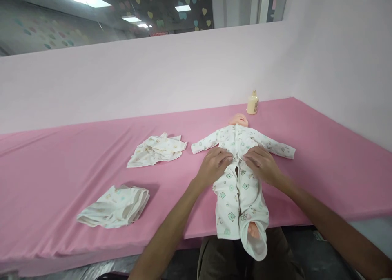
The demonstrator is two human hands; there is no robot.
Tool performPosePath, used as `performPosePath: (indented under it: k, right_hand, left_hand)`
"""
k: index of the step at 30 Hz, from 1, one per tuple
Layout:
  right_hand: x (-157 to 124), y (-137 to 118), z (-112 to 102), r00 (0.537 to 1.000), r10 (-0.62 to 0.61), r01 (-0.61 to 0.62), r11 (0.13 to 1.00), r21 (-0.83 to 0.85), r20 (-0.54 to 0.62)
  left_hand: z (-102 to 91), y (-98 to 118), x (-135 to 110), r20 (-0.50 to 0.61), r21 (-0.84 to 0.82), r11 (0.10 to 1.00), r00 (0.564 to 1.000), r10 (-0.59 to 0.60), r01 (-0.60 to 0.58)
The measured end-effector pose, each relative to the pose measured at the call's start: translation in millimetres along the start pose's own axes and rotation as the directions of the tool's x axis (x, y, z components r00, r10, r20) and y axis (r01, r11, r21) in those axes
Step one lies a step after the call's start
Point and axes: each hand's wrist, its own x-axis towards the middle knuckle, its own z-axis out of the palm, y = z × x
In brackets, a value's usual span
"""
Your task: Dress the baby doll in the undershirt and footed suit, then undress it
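Note:
A baby doll (239, 120) lies on its back on the pink table (61, 165), dressed in a white printed romper (235, 190) whose legs hang over the front edge. My left hand (214, 163) rests on the romper's left front, fingers bent and pinching the cloth by the middle opening. My right hand (261, 163) lies on the right front, its fingers also pressed onto the fabric beside the opening. One bare doll foot (253, 230) shows through a leg hole.
A crumpled white baby garment (156, 149) lies left of the doll. A folded white garment (114, 206) sits nearer the front left. A small cream bottle (252, 103) stands by the pink back wall behind the doll's head.

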Motion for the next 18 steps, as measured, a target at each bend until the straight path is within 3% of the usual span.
performPosePath:
  k: [2,3,7,9,11,14,18]
  right_hand:
    - [2,7,-3,0.977,0.199,-0.196,0.980,0.047,-0.072]
    - [3,11,-5,0.945,0.316,-0.312,0.948,0.057,-0.086]
    - [15,37,-8,0.707,0.707,-0.706,0.706,0.064,0.006]
    - [21,48,-5,0.597,0.791,-0.802,0.590,0.091,0.134]
    - [26,54,2,0.530,0.810,-0.848,0.510,0.142,0.253]
    - [33,55,14,0.497,0.828,-0.865,0.449,0.224,0.261]
    - [32,52,26,0.510,0.845,-0.840,0.450,0.304,0.160]
  left_hand:
    - [1.1,1,-1,-0.028,0.008,0.998,0.998,-0.058,0.059]
    - [2.6,1,-1,-0.039,0.027,0.996,0.996,-0.081,0.082]
    - [13.4,2,-2,0.054,0.078,0.986,0.987,-0.154,0.150]
    - [20.0,3,-3,0.125,0.042,0.980,0.972,-0.199,0.195]
    - [25.7,4,-5,0.150,-0.012,0.971,0.960,-0.235,0.239]
    - [30.2,8,-8,0.149,-0.076,0.957,0.952,-0.267,0.280]
    - [31.5,10,-8,0.120,-0.232,0.893,0.923,-0.366,0.385]
